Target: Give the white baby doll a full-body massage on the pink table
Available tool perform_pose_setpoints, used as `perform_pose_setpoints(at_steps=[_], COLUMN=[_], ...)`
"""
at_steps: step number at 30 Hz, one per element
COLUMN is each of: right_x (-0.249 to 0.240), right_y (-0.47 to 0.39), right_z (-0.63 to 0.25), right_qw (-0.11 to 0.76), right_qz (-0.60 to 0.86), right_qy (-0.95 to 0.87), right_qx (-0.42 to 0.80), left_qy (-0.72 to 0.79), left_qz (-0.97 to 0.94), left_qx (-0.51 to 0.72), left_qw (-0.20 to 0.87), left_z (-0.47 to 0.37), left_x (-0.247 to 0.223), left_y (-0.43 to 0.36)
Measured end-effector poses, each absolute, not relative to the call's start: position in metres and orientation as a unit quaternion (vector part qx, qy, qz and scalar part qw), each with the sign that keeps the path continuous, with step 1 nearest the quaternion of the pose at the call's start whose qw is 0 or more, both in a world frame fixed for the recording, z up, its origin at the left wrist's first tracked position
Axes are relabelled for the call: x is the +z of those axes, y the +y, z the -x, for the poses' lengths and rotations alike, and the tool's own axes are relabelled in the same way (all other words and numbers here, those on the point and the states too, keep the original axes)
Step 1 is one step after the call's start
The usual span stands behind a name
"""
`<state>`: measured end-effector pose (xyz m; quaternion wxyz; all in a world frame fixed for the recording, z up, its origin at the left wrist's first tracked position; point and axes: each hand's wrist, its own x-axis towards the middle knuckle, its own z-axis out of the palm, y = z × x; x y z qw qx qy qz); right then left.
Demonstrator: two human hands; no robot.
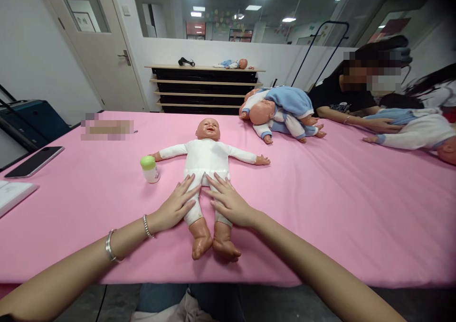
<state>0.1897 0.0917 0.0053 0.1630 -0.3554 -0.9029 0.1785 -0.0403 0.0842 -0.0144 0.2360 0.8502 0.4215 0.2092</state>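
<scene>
A baby doll [207, 153] in a white cloth body lies on its back on the pink-covered table [292, 217], arms spread wide and feet toward me. My left hand [175, 203] lies flat over the doll's thigh on the left, fingers stretched out. On the other thigh rests my right hand [231, 201], its fingers also straight and slightly spread. Neither hand grips anything. Beside the doll's hand on the left stands a small bottle [150, 170] with a green lid.
Several dolls in blue and white clothes [281, 110] lie piled at the back. At the right, a person [356, 94] touches another doll [420, 129]. A phone [35, 162] and a white box-like object [16, 194] lie at the left edge. Shelves [206, 87] stand behind.
</scene>
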Motion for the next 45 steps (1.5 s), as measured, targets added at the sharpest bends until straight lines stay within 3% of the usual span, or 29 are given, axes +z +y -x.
perform_pose_setpoints(at_steps=[7, 12, 16, 18, 22, 27, 34, 37, 41, 43, 45], right_x=[0.015, 0.045, 0.041, 0.029, 0.004, 0.0, 0.018, 0.035, 0.037, 0.026, 0.012], right_y=[0.04, 0.048, 0.09, 0.111, 0.125, 0.089, 0.051, 0.064, 0.099, 0.115, 0.123], right_z=[-0.216, -0.216, -0.198, -0.188, -0.181, -0.198, -0.224, -0.224, -0.201, -0.187, -0.179], right_qw=[0.157, 0.202, 0.364, 0.405, 0.285, 0.184, 0.18, 0.227, 0.385, 0.461, 0.468], right_qz=[0.259, 0.26, 0.385, 0.4, 0.401, 0.334, 0.257, 0.3, 0.41, 0.427, 0.417], right_qy=[-0.903, -0.823, -0.764, -0.769, -0.842, -0.899, -0.882, -0.813, -0.729, -0.694, -0.714], right_qx=[0.305, 0.463, 0.368, 0.293, 0.223, 0.215, 0.353, 0.444, 0.39, 0.351, 0.311], left_qy=[0.277, 0.28, 0.426, 0.47, 0.493, 0.404, 0.286, 0.354, 0.443, 0.473, 0.49], left_qz=[-0.873, -0.725, -0.615, -0.61, -0.739, -0.854, -0.818, -0.707, -0.623, -0.652, -0.713], left_qx=[0.208, 0.349, 0.534, 0.546, 0.376, 0.217, 0.246, 0.351, 0.493, 0.483, 0.408], left_qw=[0.342, 0.524, 0.395, 0.331, 0.264, 0.245, 0.434, 0.501, 0.415, 0.343, 0.293], left_z=[0.062, 0.058, 0.036, 0.026, 0.02, 0.037, 0.063, 0.06, 0.038, 0.026, 0.02], left_x=[-0.006, 0.015, 0.015, 0.006, -0.014, -0.016, 0.005, 0.017, 0.018, 0.011, 0.002], left_y=[0.04, 0.049, 0.086, 0.103, 0.111, 0.08, 0.054, 0.07, 0.106, 0.118, 0.119])
